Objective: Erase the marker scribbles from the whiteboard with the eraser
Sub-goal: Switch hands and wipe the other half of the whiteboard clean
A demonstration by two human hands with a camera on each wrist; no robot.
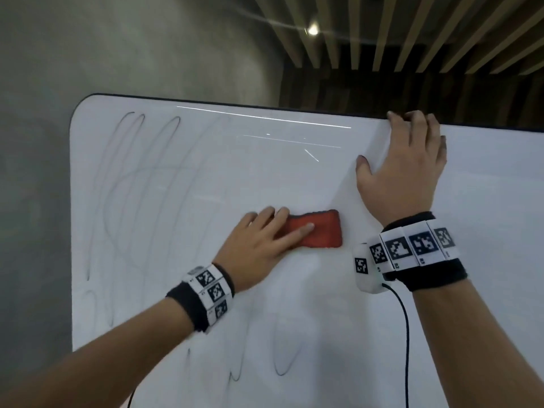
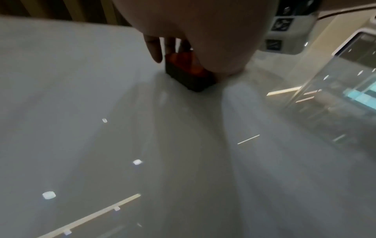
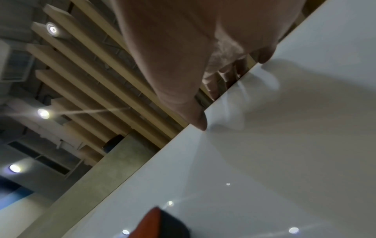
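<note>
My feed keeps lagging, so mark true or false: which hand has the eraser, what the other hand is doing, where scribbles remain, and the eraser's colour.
1. The left hand presses the eraser against the whiteboard. True.
2. The right hand hangs free. False: its fingers hook over the board's top edge.
3. Marker scribbles remain on the board's left part. True.
4. The eraser is blue. False: it is red-orange with a dark underside.

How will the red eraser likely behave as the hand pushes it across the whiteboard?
The eraser probably glides easily, since the whiteboard is glossy enough to mirror the lights. Its low, flat block shape suggests it won't tip or roll. It seems light: the left hand steers it with flat fingers.
</note>
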